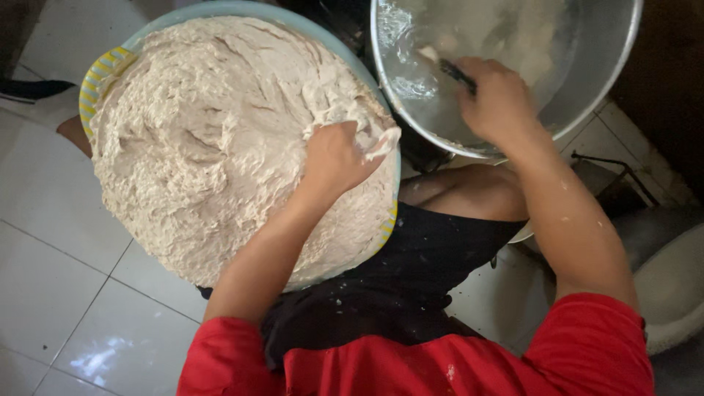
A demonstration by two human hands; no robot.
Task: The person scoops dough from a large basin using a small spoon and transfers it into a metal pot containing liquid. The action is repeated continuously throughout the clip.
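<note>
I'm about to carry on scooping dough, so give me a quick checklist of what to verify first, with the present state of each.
1. Left hand on the dough: ok, gripping a lump at the mound's edge.
2. Right hand on the dark utensil: ok, closed on it.
3. Metal bowl has room: ok, mostly bare.
4. Blue basin steady: cannot tell.
5. Dough within the rim: not ok, heaped above it.
</note>
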